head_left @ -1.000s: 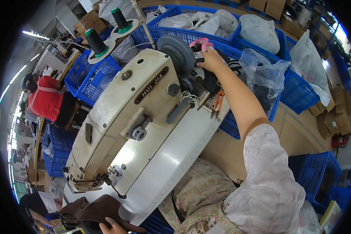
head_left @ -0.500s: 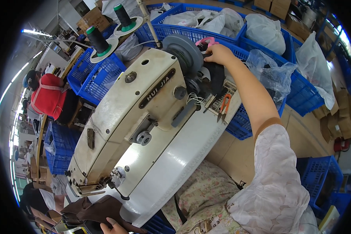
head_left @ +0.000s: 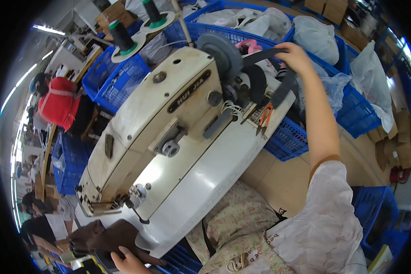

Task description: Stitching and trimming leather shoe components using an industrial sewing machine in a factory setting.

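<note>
My right hand (head_left: 295,58) is raised beyond the far right end of a sewing machine (head_left: 146,123), its fingers closed on a black fabric strip (head_left: 286,87). One length of the strip runs left toward the handwheel (head_left: 220,55); the other hangs down onto the table end. Orange-handled thread snips (head_left: 265,118) lie just below it. At the lower left, my left hand (head_left: 129,263) grips the near edge of a dark brown, leather-like piece (head_left: 109,237) beside the machine's needle end. The picture's lower edge cuts off part of that hand.
Two black thread cones (head_left: 121,37) stand on discs behind the machine. Blue crates (head_left: 351,102) with white plastic bags (head_left: 314,39) line the far right side. A person in red (head_left: 59,102) sits at the left. The white table edge (head_left: 223,182) runs diagonally before me.
My right hand has moved right, away from the handwheel, drawing out the black strip into a raised loop. My left hand stays at the brown piece. The whole view has shifted slightly.
</note>
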Available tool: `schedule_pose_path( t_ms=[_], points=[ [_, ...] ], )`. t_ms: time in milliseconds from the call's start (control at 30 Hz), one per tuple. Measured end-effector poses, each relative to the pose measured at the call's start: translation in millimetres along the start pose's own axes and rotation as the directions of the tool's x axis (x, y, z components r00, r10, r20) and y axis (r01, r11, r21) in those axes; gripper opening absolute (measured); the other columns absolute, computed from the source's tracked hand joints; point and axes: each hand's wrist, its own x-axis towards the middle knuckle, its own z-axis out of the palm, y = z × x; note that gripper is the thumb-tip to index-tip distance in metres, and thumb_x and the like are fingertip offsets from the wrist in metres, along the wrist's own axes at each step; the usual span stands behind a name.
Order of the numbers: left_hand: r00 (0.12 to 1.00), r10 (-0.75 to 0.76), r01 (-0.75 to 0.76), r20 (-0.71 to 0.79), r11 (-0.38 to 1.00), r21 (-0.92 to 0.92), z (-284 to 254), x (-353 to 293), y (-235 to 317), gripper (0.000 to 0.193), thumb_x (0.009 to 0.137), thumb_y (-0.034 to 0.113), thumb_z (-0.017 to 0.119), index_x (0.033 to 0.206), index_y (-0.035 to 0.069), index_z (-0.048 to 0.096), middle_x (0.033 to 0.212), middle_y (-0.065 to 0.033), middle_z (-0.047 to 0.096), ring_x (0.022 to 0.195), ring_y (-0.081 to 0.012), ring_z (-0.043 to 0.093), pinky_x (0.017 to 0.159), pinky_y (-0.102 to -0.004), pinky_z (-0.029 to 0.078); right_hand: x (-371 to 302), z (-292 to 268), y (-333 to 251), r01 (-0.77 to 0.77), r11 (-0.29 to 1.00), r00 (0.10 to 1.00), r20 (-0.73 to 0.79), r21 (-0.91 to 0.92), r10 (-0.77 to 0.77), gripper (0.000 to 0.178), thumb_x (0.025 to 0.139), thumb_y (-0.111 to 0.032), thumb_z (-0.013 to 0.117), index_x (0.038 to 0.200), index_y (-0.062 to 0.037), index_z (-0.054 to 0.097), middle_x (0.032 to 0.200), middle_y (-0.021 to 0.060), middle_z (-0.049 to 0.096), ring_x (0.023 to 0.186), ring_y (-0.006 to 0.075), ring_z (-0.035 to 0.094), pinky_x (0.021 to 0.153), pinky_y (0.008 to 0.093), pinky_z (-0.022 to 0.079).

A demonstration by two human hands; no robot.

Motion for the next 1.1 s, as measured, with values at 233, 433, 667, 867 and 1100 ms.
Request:
schedule_pose_path(
  t_ms=[233, 433, 667, 867, 1100],
  points=[
    [0.99, -0.061, 0.04, -0.128, 0.986, -0.163, -12.2, -13.3, 18.4, 0.016, 0.089, 0.005, 0.068, 0.082, -0.004, 0.056, 0.072, -0.0029, 0.057, 0.071, -0.0109, 0.047, 0.065, -0.029, 0.044, -212.8, 15.6, -99.4, 0.193, 0.889, 0.955, -0.286, 0.416, -0.074, 0.031, 0.092, -0.01, 0.061, 0.119, 0.0036, 0.06, 0.072, 0.0091, 0.064, 0.055, 0.0111, 0.053, 0.051, 0.0261, 0.04],
    [0.967, -0.218, 0.112, -0.135, 0.833, -0.542, 4.3, -71.8, 20.9, 0.032, 0.093, 0.007, 0.067, 0.111, 0.001, 0.042, 0.112, -0.0105, 0.055, 0.097, -0.0147, 0.054, 0.089, -0.0291, 0.045, -370.4, 182.2, -119.8, -0.27, 0.869, 0.506, 0.829, 0.414, -0.238, 0.029, 0.094, -0.01, 0.067, 0.121, -0.002, 0.066, 0.107, 0.012, 0.063, 0.085, 0.0174, 0.066, 0.074, 0.0291, 0.053],
    [0.906, -0.4, 0.326, 0.141, 0.444, -0.834, 2.6, -77.9, 43.4, 0.05, 0.095, 0.009, 0.063, 0.136, -0.005, 0.037, 0.135, -0.0164, 0.049, 0.122, -0.0229, 0.051, 0.105, -0.037, 0.041, -456.0, 269.5, -153.7, -0.082, 0.802, 0.648, 0.643, 0.592, -0.408, 0.032, 0.094, -0.024, 0.068, 0.113, 0.002, 0.066, 0.101, 0.0139, 0.064, 0.088, 0.0247, 0.065, 0.081, 0.0364, 0.051],
    [0.789, 0.269, -0.175, 0.553, 0.96, -0.217, -38.3, -67.2, 33.6, 0.037, 0.092, 0.027, 0.068, 0.118, 0.0, 0.066, 0.117, -0.0179, 0.068, 0.106, -0.0327, 0.065, 0.094, -0.0372, 0.049, -437.9, 288.5, -131.9, -0.241, 0.875, 0.677, 0.719, 0.421, -0.159, 0.028, 0.096, -0.024, 0.065, 0.095, 0.0041, 0.066, 0.082, 0.0145, 0.063, 0.074, 0.0224, 0.061, 0.068, 0.0349, 0.048],
    [0.638, 0.603, -0.63, 0.479, 0.766, -0.125, -63.6, -4.1, 79.7, 0.054, 0.071, 0.001, 0.071, 0.125, 0.003, 0.063, 0.127, -0.0152, 0.064, 0.127, -0.0312, 0.056, 0.103, -0.0421, 0.046, -428.6, 294.0, -127.1, -0.266, 0.911, 0.718, 0.695, 0.315, -0.031, 0.031, 0.095, -0.027, 0.066, 0.089, 0.0035, 0.063, 0.073, 0.0142, 0.06, 0.066, 0.0202, 0.054, 0.064, 0.035, 0.046]
  ],
)
